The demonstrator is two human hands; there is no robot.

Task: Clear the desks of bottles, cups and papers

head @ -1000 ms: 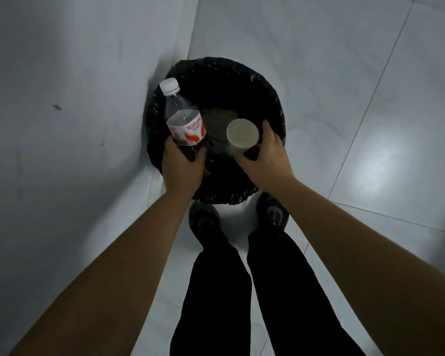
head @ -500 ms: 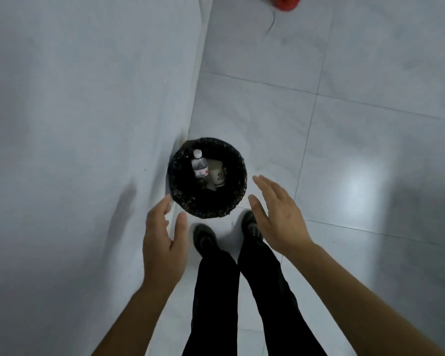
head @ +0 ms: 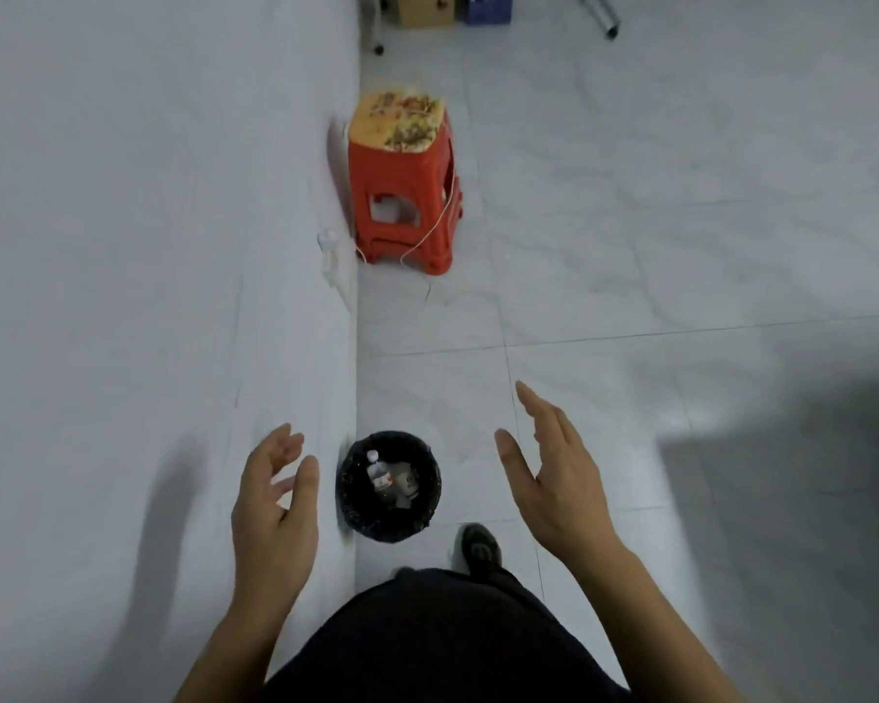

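1. left hand [head: 275, 504]: empty, fingers apart and loosely curled, at 9 o'clock of bin [head: 386, 532].
2. right hand [head: 554, 479]: empty, fingers straight, at bin's 3 o'clock.
3. bin stands on floor [head: 630, 246] against wall [head: 148, 195]. bottle [head: 379, 471] and cup [head: 408, 482] lie inside, bottle at cup's 9 o'clock.
4. red stool [head: 402, 180]: 12 o'clock, well beyond bin.

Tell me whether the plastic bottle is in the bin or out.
In: the bottle lies inside the black bin beside the cup; left hand and right hand hold nothing.
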